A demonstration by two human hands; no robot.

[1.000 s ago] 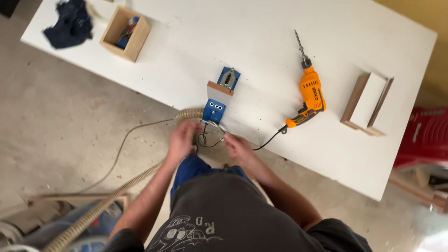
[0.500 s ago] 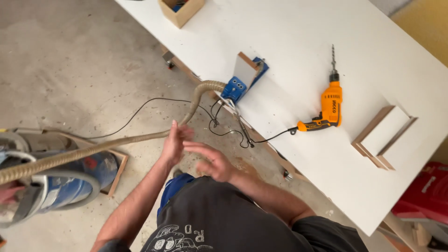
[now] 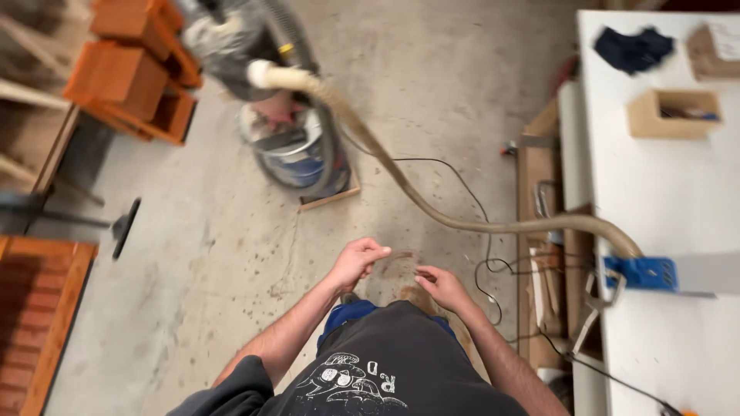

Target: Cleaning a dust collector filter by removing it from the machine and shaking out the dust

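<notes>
My left hand [image 3: 358, 260] is held in front of my waist with its fingers curled in against the thumb, and I see nothing in it. My right hand [image 3: 442, 286] is a short way to its right, fingers loosely apart and pointing at the left hand, also with nothing in it. The two hands are close but not touching. Below them are my dark printed shirt and blue trousers. A beige vacuum hose [image 3: 462, 223] passes over the floor beyond my hands and ends at a blue jig [image 3: 646, 273] on the edge of the white table [image 3: 655, 192].
A grey and blue vacuum cleaner [image 3: 297, 150] stands on the concrete floor ahead. Orange-brown wooden boxes [image 3: 123, 77] are stacked at the upper left. A small wooden box [image 3: 674, 113] and a dark cloth [image 3: 636, 48] lie on the table. Black cable [image 3: 482, 231] loops by the table's edge.
My view has swung away from the tabletop to the floor and vacuum cleaner. Both hands have drawn back from the jig at the table's edge to in front of my waist.
</notes>
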